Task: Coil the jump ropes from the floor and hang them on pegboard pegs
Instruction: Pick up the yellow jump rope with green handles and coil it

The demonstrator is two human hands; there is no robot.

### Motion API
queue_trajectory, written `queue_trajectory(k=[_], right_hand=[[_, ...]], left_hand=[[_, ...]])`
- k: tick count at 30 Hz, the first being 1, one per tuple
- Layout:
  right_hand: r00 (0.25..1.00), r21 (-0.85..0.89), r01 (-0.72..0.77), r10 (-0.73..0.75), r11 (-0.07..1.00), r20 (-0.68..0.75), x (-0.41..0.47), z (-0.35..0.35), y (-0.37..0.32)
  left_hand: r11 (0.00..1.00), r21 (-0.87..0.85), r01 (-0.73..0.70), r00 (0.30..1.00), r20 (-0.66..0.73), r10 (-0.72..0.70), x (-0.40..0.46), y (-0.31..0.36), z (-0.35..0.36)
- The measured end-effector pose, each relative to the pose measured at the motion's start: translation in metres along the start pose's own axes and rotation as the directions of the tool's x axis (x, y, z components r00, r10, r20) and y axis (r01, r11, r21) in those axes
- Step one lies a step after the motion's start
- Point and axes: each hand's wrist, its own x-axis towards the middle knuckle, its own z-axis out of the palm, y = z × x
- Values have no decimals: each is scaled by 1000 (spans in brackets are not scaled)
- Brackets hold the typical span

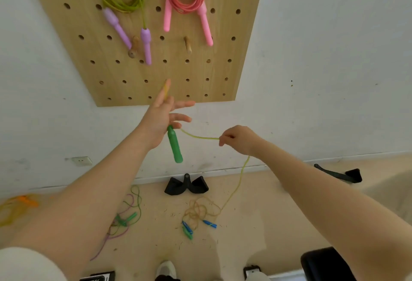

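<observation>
Yellow-green jump rope [198, 136] stretched between 2 hands
Left hand [163, 116], fingers spread, holds its green handle [175, 145]; right hand [237, 139] pinches the cord. 2 coiled ropes hang on the pegboard [200, 75]; no readable writing.

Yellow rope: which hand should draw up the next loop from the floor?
Right, probably. The right hand already pinches the yellow rope where it trails down to the floor, while the left hand is occupied holding the green handle below the pegboard.
</observation>
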Motion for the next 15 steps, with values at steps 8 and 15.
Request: queue_trajectory(k=[8,15], right_hand=[[887,-96,447,-455,889,-75,-34,-32,-54],[860,49,417,-376,908,-345,-15,-26,-39]], left_hand=[[975,196,109,970,193,-148,-33,-13,49],[965,166,203,967,123,-224,-39,-12,38]])
